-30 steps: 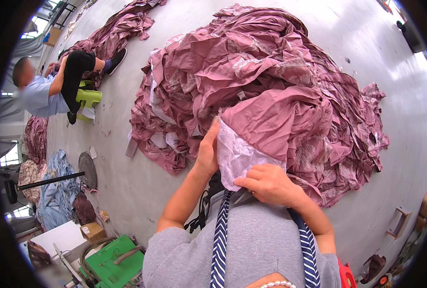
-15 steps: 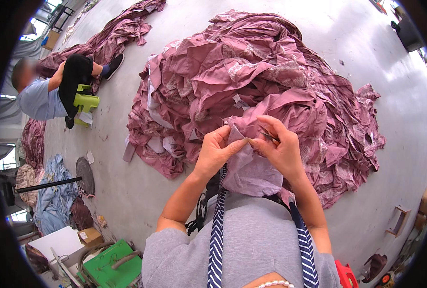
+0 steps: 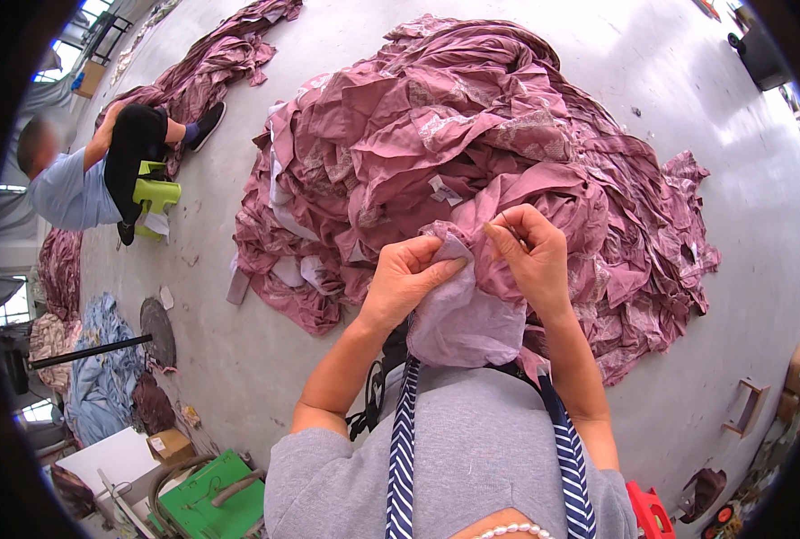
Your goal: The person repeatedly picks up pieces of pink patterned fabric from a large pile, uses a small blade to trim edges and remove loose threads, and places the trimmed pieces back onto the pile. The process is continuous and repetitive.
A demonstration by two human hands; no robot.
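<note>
My left hand (image 3: 404, 283) pinches the edge of a mauve-pink fabric piece (image 3: 468, 323) between thumb and fingers. The fabric's paler underside hangs down in front of my waist. My right hand (image 3: 538, 266) is held just right of that edge, slightly apart from my left hand. Its thumb and index finger are pressed together, and whatever is between them is too small to make out. The held piece meets a large heap of crumpled mauve-pink patterned fabric (image 3: 454, 117) on the floor before me. A small white label (image 3: 445, 190) lies on the heap.
Another person (image 3: 76, 184) sits on a green stool (image 3: 155, 192) at the left, beside more pink fabric (image 3: 198, 72). Blue fabric (image 3: 103, 359), a green box-like object (image 3: 211, 494) and a cardboard box (image 3: 170, 446) are at the lower left. A red stool (image 3: 649, 510) is behind me at the right.
My right hand has drawn away from the fabric edge, up and to the right, opening a gap from my left hand. The dark object earlier visible in its fingers no longer shows clearly.
</note>
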